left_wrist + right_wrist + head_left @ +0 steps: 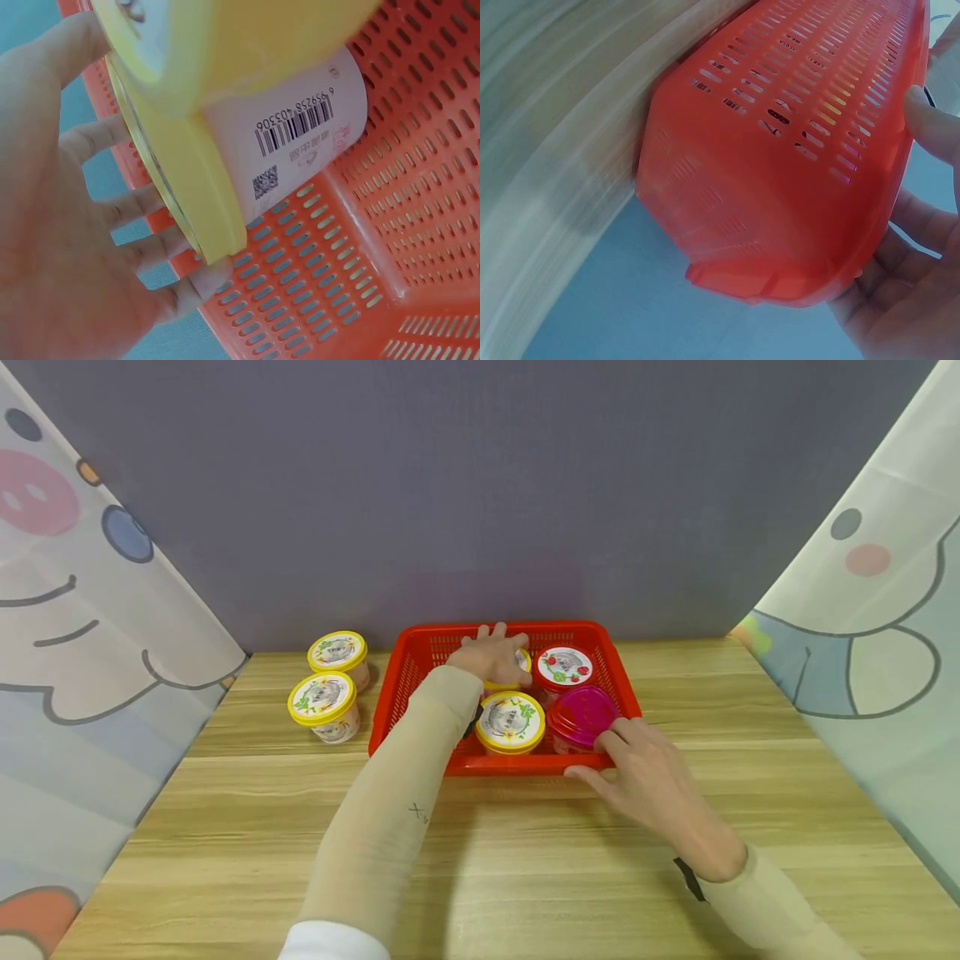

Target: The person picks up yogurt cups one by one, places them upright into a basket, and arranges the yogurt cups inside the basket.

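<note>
A red slotted basket (480, 766) holds several lidded paper cups. My left hand (491, 660) is over a yellow-lidded cup (289, 139) at the back of the basket, its fingers spread across the lid and touching the rim. In front of that cup stands another yellow-lidded cup (512, 722). At the basket's front right corner, my right hand (648, 772) grips the rim, thumb outside. Its fingertips lie beside a magenta-lidded cup (583, 714); whether they touch it is unclear. Behind that stands a red-lidded cup (565, 667) with a strawberry print.
Two more yellow-lidded cups, one in front (324, 703) and one behind (337, 653), stand on the wooden table (525, 868) left of the basket. A grey panel (480, 502) rises behind the table. Cartoon-printed curtains (90, 610) hang at both sides.
</note>
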A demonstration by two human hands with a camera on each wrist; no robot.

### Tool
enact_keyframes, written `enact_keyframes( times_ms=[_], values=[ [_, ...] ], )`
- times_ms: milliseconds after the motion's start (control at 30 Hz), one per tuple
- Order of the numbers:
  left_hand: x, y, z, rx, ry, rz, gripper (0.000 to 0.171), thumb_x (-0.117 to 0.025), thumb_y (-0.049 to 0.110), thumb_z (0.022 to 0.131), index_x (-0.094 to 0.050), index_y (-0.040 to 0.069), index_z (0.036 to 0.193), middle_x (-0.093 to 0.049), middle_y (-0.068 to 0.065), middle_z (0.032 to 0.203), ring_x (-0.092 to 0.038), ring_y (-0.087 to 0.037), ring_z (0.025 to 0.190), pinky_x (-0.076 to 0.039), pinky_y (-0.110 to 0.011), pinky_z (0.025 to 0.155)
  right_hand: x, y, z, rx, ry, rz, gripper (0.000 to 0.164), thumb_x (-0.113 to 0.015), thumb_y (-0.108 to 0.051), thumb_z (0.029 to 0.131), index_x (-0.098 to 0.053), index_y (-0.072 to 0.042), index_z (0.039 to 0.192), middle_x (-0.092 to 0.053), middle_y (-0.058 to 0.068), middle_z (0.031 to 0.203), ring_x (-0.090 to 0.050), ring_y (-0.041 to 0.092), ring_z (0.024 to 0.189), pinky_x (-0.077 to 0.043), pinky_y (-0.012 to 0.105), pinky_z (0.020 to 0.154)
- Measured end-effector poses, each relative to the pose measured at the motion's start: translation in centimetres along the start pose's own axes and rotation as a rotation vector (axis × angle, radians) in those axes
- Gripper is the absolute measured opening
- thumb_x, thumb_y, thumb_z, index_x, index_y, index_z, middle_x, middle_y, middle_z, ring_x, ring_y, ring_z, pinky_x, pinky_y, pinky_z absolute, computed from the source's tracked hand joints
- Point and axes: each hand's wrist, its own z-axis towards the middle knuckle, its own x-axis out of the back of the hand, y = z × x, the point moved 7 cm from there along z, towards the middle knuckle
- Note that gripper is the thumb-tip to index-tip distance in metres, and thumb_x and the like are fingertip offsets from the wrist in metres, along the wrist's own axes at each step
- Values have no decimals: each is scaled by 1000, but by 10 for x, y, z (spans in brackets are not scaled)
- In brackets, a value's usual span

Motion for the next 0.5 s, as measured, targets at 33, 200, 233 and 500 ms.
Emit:
enact_keyframes(
  times_ms=[33,200,233,500],
  values=[
    [0,0,0,-1,-2,2,65,-63,53,92,-42,30,149,-24,-14,161,-24,-39,145,-26,-61,113,0,0,0,1,3,1,75,-33,-75,95,-57,-8,72,-45,-1,71,-41,18,66,-38,31,60],
    [-1,2,0,1,-13,11,69,-63,54,92,-39,31,152,-19,-14,164,-19,-41,148,-24,-61,114,1,0,0,2,7,2,74,-34,-75,95,-57,-8,72,-44,-1,71,-41,17,66,-37,30,59],
    [-1,2,0,4,-14,12,70,-63,55,92,-38,32,153,-18,-14,165,-18,-41,149,-23,-61,114,0,0,0,4,8,2,75,-34,-75,95,-57,-8,72,-44,-1,70,-41,17,66,-37,30,59],
    [1,4,-6,18,-39,50,80,-60,61,91,-28,36,160,-13,-11,168,-12,-39,152,-17,-61,117,1,0,1,9,19,3,75,-34,-75,95,-58,-7,71,-44,-1,70,-41,17,66,-37,31,58]
  ],
)
